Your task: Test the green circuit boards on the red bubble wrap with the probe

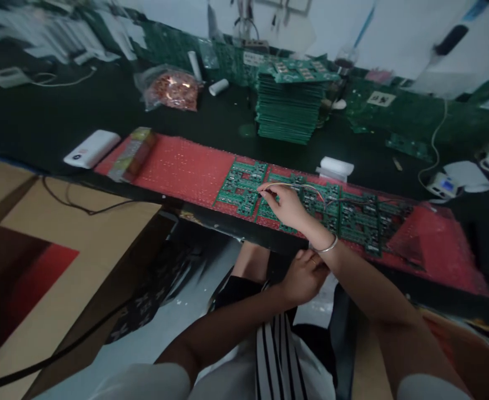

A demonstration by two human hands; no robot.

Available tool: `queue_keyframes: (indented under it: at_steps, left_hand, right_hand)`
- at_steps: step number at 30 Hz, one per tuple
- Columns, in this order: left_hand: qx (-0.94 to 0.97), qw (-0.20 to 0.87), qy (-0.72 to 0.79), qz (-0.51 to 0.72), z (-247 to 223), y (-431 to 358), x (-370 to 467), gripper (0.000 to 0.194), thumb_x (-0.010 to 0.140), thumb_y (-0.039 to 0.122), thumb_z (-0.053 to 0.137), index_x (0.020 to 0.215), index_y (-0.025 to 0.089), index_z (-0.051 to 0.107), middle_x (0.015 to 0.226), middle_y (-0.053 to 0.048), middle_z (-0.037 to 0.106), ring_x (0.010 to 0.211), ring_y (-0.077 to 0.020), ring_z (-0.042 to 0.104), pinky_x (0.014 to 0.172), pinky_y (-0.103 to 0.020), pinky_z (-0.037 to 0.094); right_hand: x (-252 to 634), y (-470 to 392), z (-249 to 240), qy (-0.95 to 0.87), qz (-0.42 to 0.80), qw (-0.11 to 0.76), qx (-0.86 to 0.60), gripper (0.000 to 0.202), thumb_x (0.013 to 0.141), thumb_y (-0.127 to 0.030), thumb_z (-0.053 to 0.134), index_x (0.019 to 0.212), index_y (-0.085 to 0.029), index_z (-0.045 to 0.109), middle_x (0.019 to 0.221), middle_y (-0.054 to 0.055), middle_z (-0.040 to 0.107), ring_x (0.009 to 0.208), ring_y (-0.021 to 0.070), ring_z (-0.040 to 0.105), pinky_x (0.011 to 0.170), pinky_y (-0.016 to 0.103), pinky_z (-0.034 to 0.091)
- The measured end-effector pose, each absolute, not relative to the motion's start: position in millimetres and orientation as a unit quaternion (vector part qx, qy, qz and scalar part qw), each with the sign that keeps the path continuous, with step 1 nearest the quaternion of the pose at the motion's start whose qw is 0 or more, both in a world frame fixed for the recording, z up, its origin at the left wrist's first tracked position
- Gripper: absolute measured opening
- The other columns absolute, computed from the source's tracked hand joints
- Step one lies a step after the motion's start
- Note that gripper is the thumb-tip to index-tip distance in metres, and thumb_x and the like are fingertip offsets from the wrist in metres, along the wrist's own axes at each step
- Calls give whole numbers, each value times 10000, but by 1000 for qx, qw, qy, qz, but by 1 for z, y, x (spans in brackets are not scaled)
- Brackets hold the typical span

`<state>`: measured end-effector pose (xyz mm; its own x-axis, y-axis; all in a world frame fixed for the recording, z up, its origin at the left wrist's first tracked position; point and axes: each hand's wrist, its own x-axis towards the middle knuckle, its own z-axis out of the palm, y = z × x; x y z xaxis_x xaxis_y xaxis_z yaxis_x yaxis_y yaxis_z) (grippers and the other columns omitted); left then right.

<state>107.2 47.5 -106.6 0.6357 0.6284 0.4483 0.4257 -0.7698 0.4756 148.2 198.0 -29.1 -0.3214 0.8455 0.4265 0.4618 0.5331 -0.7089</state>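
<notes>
My right hand [283, 205] is over the row of green circuit boards [241, 186], its thumb and fingers pinched on one end of a thin wire [296, 184]. The wire arcs over the back of the hand to the right, toward the boards there. Below the table's front edge, my left hand [305, 278] is closed, fingers curled, close under my right forearm. Whatever it may hold is hidden. Under the boards lies a red bubble-wrap sheet [181, 169], part of it folded over at the right end.
A tall stack of circuit boards [288, 105] stands behind the row. Further left are a bag of copper-coloured parts [173, 89], a taped block [132, 155] and a white box-shaped device [92, 149]. A white roll [336, 166] lies behind the boards. Cardboard boxes [81, 228] stand at lower left.
</notes>
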Motion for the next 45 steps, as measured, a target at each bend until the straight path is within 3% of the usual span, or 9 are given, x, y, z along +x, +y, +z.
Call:
queue_keyframes:
  at_steps: [4, 10, 17, 29, 45]
  left_hand:
    - [884, 189, 302, 303, -101, 46, 98, 180, 942, 236, 548, 1020, 173, 696, 1177, -111, 657, 1199, -261, 532, 938, -376, 434]
    - [860, 239, 317, 320, -93, 47, 72, 153, 945, 235, 543, 941, 192, 690, 1081, -87, 688, 998, -212, 595, 848, -357, 467]
    - [807, 266, 370, 375, -68, 64, 27, 152, 959, 194, 521, 933, 203, 670, 1056, -65, 689, 1016, -182, 596, 884, -337, 460]
    - [681, 238, 490, 490, -60, 129, -54, 143, 936, 172, 537, 884, 195, 669, 1011, -72, 650, 990, -198, 585, 930, -384, 481]
    - [754, 181, 549, 310, -57, 183, -65, 138, 848, 158, 618, 781, 202, 731, 1098, -80, 638, 1062, -283, 505, 879, -442, 423]
  right_hand:
    - [126, 211, -41, -809, 209, 374, -403, 196, 967, -235, 483, 1001, -212, 675, 1052, 67, 732, 1045, 206, 657, 955, 365, 494]
    - [114, 226, -51, -815, 157, 352, -433, 227, 984, -321, 474, 923, -206, 659, 956, 78, 717, 920, 219, 667, 859, 347, 510]
    - [110, 229, -53, -840, 43, 296, -453, 333, 1002, -424, 448, 797, -221, 616, 819, 82, 667, 835, 236, 621, 801, 346, 477]
    - [112, 230, -56, -868, 43, 265, -417, 322, 1010, -431, 422, 851, -226, 612, 882, 89, 660, 924, 254, 583, 879, 391, 461]
    - [108, 232, -65, -841, 52, 301, -446, 321, 1012, -438, 399, 864, -228, 591, 902, 92, 650, 911, 247, 566, 881, 390, 461]
